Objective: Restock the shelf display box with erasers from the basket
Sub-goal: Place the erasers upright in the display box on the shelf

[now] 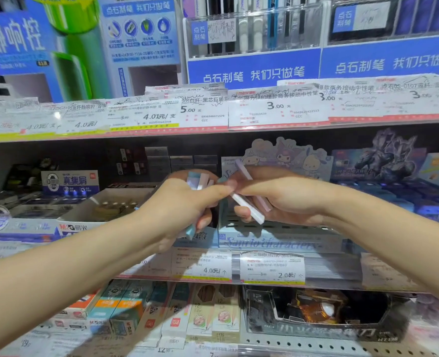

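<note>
Nearest the viewer, two bare forearms reach in from the lower left and lower right and meet in front of the middle shelf. The left hand (184, 202) curls its fingers around a small bundle of pastel stick erasers (197, 180), whose blue and white ends poke out above the knuckles, while another pale blue end shows below the palm. Just beside it, the right hand (280, 199) grips two more long erasers: a white eraser (249, 209) that slants down to the right under the fingers, and a lilac eraser (244, 170) that sticks up past the thumb. The thumbs of the two hands nearly touch. Directly behind and below the hands sits the display box (277, 240), pale blue with script lettering on its front wall and a cartoon-character backboard (285, 153) rising at its far side; its slotted interior is partly hidden by the right hand. Price labels (272, 269) run along the shelf edge under the box. Left of the box stands an open white carton (110, 204) of small items. On the lower shelf, near the bottom edge, lie boxed pencils (213, 315) and a dark carton (324, 315). Farther up, the top shelf carries more price tags (277, 106) and blue pen racks (254, 65). The basket is out of view.
</note>
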`<control>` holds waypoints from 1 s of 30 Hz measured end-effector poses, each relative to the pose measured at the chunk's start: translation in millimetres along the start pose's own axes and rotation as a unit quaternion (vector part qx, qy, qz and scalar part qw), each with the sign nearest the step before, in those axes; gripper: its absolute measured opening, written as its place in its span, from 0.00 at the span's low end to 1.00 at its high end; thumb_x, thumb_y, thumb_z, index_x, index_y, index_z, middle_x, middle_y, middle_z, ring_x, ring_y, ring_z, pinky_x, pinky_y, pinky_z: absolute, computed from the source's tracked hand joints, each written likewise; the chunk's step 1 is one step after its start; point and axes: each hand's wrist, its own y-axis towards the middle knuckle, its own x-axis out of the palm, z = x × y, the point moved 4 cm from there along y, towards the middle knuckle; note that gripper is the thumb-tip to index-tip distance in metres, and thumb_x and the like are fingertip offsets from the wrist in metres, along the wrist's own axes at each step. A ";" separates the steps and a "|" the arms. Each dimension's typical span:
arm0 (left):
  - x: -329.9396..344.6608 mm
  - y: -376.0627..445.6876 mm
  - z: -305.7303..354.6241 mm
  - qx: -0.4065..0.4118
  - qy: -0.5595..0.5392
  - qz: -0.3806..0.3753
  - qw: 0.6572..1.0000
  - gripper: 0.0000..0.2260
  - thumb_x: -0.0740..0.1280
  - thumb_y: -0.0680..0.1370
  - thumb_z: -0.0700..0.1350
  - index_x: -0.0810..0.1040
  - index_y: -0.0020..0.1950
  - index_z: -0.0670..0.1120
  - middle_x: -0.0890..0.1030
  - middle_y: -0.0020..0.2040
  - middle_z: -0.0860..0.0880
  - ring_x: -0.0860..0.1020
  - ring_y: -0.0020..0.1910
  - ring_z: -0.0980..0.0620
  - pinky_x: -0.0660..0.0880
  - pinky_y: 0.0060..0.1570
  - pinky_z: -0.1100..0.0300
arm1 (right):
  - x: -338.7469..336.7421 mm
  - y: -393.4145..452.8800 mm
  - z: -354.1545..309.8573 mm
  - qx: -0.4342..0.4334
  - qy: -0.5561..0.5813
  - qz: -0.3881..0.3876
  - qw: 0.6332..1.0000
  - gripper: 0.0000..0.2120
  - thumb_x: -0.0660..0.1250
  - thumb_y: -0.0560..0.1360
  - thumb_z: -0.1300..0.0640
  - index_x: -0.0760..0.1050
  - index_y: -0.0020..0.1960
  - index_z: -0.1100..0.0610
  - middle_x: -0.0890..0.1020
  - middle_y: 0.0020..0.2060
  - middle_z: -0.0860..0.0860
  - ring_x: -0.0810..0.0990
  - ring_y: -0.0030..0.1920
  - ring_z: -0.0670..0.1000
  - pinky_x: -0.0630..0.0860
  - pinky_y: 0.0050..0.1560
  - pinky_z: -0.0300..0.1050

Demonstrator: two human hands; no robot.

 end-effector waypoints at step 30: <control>-13.7 8.7 10.6 0.099 0.291 0.009 0.951 0.02 0.68 0.73 0.44 0.80 0.43 0.47 0.76 0.28 0.47 0.68 0.22 0.52 0.66 0.24 0.65 | -27.2 2.3 -22.6 -0.099 -0.467 0.253 0.841 0.12 0.65 0.74 0.57 0.72 0.56 0.49 0.77 0.46 0.49 0.76 0.43 0.53 0.72 0.43 0.43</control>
